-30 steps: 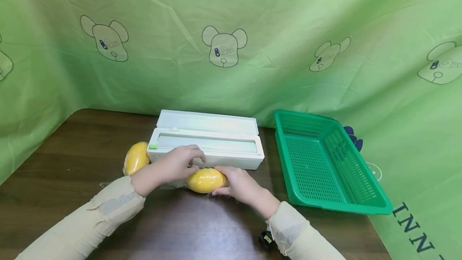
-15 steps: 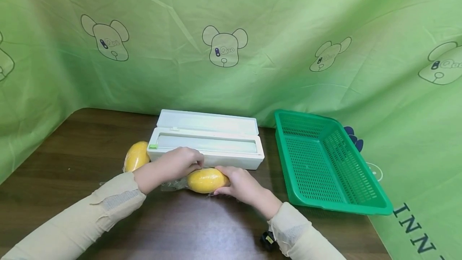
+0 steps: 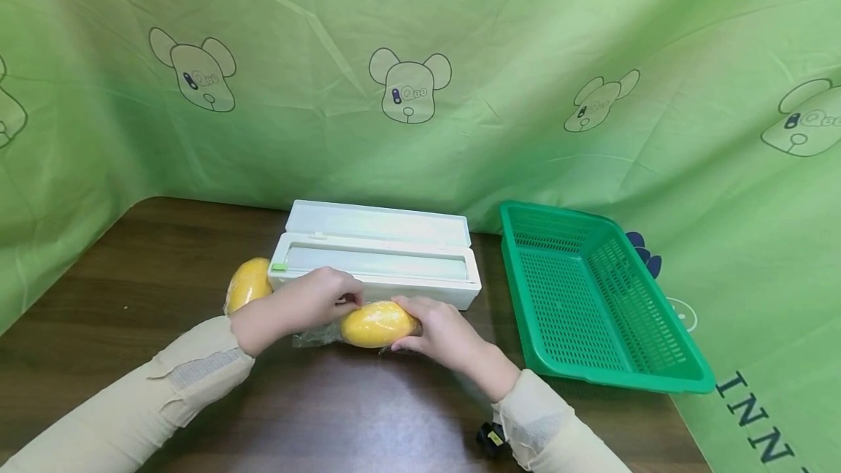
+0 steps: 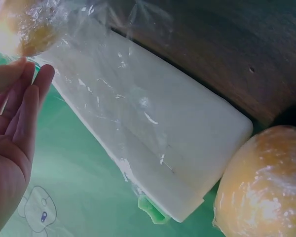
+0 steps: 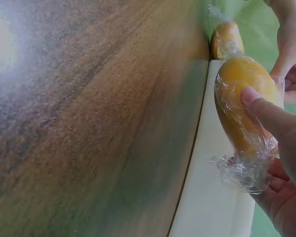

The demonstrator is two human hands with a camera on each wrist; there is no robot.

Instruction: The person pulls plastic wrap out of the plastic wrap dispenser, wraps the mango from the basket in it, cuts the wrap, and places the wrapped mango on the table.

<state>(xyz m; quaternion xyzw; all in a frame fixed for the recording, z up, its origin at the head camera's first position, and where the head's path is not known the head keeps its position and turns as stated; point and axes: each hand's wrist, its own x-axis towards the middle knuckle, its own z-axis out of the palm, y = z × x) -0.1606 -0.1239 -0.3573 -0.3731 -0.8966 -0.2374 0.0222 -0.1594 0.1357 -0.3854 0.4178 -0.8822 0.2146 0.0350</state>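
In the head view, a yellow mango (image 3: pixel 376 325) wrapped in cling film is in front of the white cling film box. My right hand (image 3: pixel 442 331) holds it by its right end, the thumb across the wrapped skin in the right wrist view. Bunched film (image 5: pixel 244 173) sticks out at that end. My left hand (image 3: pixel 322 298) is at the mango's upper left, thumb and fingertips pinching film close to the fruit. Loose clear film (image 3: pixel 318 336) trails from the mango's left side. A second wrapped mango (image 3: pixel 250 285) lies at the box's left end.
The white cling film box (image 3: pixel 420 290) stands with its lid up, a green slider (image 3: pixel 279 267) at its left. To the right is a green perforated basket (image 3: pixel 525 312). A small black object (image 3: pixel 490 438) lies by the right sleeve. Green printed cloth (image 3: pixel 407 166) hangs behind the brown table (image 3: pixel 368 414).
My left fingers, spread apart a second ago, have come together at the film beside the mango. The mango has tilted and risen slightly in my right hand.
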